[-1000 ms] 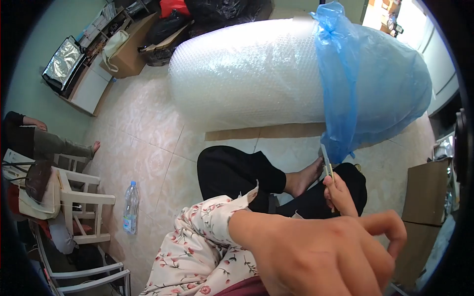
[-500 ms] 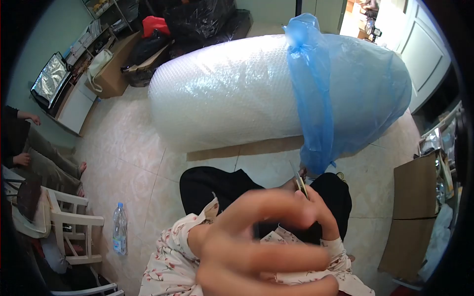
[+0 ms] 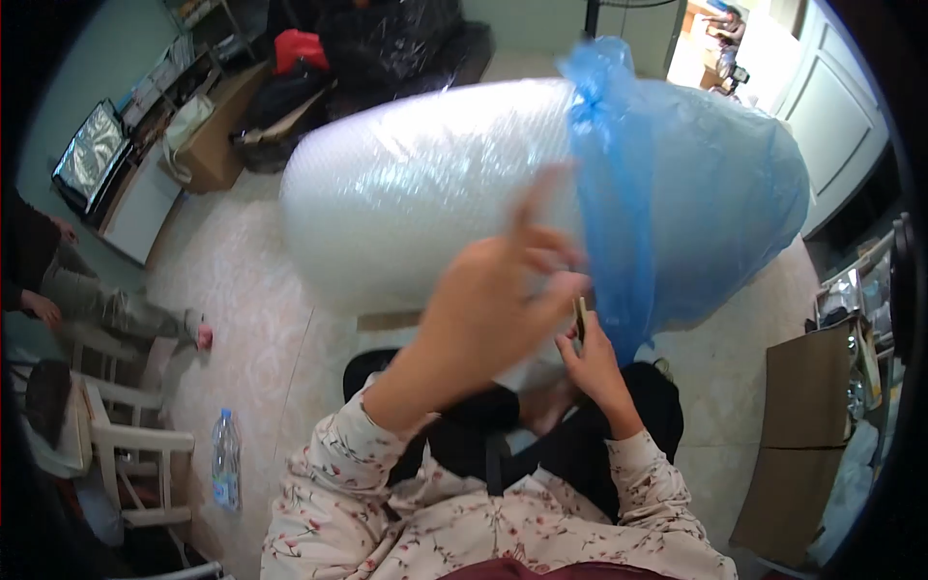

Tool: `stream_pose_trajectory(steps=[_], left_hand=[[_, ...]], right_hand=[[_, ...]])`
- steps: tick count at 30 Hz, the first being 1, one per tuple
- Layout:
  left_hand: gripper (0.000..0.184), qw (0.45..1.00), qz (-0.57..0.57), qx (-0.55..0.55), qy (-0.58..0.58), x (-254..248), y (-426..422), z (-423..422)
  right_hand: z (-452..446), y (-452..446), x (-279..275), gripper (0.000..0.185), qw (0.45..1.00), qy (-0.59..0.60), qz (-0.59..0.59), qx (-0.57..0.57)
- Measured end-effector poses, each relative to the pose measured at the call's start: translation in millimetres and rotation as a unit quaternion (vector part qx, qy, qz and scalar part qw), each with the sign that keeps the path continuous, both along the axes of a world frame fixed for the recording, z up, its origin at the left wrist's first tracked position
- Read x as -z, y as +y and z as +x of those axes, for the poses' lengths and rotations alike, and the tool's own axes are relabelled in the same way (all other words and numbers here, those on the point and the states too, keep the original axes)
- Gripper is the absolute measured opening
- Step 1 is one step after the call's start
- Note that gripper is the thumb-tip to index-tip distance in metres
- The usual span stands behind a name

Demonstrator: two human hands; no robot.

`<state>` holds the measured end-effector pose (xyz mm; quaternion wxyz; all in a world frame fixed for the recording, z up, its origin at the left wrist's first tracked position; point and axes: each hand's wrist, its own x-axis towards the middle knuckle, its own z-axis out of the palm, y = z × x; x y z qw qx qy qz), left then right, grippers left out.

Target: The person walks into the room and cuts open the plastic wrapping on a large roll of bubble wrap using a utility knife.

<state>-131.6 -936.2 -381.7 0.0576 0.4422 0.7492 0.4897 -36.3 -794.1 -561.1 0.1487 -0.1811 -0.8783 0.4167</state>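
My left hand point(image 3: 488, 304) is raised in front of the big bubble wrap roll point(image 3: 425, 184), blurred by motion. Its fingers are apart and I see nothing held in it. Lower and to the right, my right hand point(image 3: 597, 367) is closed around a slim yellowish utility knife point(image 3: 581, 319) that points upward. The knife is close to the blue plastic bag point(image 3: 623, 222), which covers the roll's right part and is bunched into a band around it. Whether the blade touches the plastic I cannot tell.
A water bottle point(image 3: 226, 459) stands on the tiled floor at left, near white chairs point(image 3: 145, 440). Another person point(image 3: 106, 300) steps there. Cardboard point(image 3: 802, 396) and a shelf are at right. Black bags point(image 3: 406, 43) lie behind the roll. Another person point(image 3: 730, 34) is in the far doorway.
My left hand has moved up and away from the camera, toward the roll. My right hand has moved slightly forward, still holding the knife. The person at left has stepped to the right.
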Motion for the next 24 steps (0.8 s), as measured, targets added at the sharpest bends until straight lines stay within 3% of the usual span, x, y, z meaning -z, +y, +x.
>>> stream_pose_trajectory(steps=[2,3,4,5,6,7,8,9,11,13,15,17,19,22,24], left_hand=[[0.072,0.996,0.025,-0.082,0.005,66.3,-25.7,-50.9],[0.081,0.989,-0.016,-0.143,0.036,100.6,-47.9,-78.8],[0.092,0.967,-0.006,-0.256,-0.014,122.5,-69.5,-91.7],[0.075,0.926,-0.031,-0.368,0.079,164.2,-102.7,-120.6],[0.074,0.880,-0.017,-0.446,0.163,200.8,-138.9,-145.1],[0.083,0.840,-0.036,-0.529,0.117,231.0,-176.6,-160.3],[0.086,0.826,-0.031,-0.561,0.044,230.4,-194.5,-158.8],[0.090,0.806,-0.028,-0.591,-0.031,228.9,-209.6,-156.3],[0.086,0.846,-0.016,-0.499,-0.186,254.0,-245.1,-160.1],[0.079,0.869,0.002,-0.448,-0.210,301.6,-276.6,-178.2],[0.072,0.887,0.022,-0.394,-0.241,310.2,-266.2,-184.2],[0.065,0.859,0.128,-0.435,-0.237,316.2,-239.8,-177.2],[0.065,0.864,0.125,-0.428,-0.233,300.1,-224.0,-169.3],[0.066,0.864,0.131,-0.419,-0.246,313.7,-244.1,-158.2],[0.067,0.856,0.137,-0.419,-0.271,307.3,-245.8,-144.7]], right_hand=[[-27.1,15.7,0.6,0.027,0.999,0.022,0.045,0.008],[-41.5,24.2,6.4,0.028,0.990,0.078,0.120,-0.004],[-54.0,32.2,10.0,0.029,0.973,0.128,0.193,-0.016],[-59.5,45.1,12.5,0.038,0.969,0.075,0.234,-0.003],[-64.3,58.9,16.4,0.038,0.969,0.077,0.234,0.004],[-67.8,73.6,21.2,0.051,0.977,-0.021,0.181,0.113],[-69.6,91.9,24.7,0.066,0.961,-0.119,0.124,0.218],[-69.2,118.3,24.2,0.075,0.953,-0.180,0.109,0.216],[-66.4,166.6,12.7,0.085,0.942,-0.245,0.057,0.223],[-63.4,186.6,12.4,0.087,0.938,-0.252,0.017,0.238],[-58.4,193.1,19.5,0.082,0.932,-0.018,0.078,0.353],[-56.6,203.1,37.9,0.089,0.933,0.022,0.084,0.350],[-52.1,206.4,52.2,0.096,0.932,0.062,0.088,0.345],[-52.5,206.4,53.6,0.093,0.927,0.063,0.087,0.360],[-52.2,198.7,47.6,0.081,0.906,0.174,0.108,0.370]])
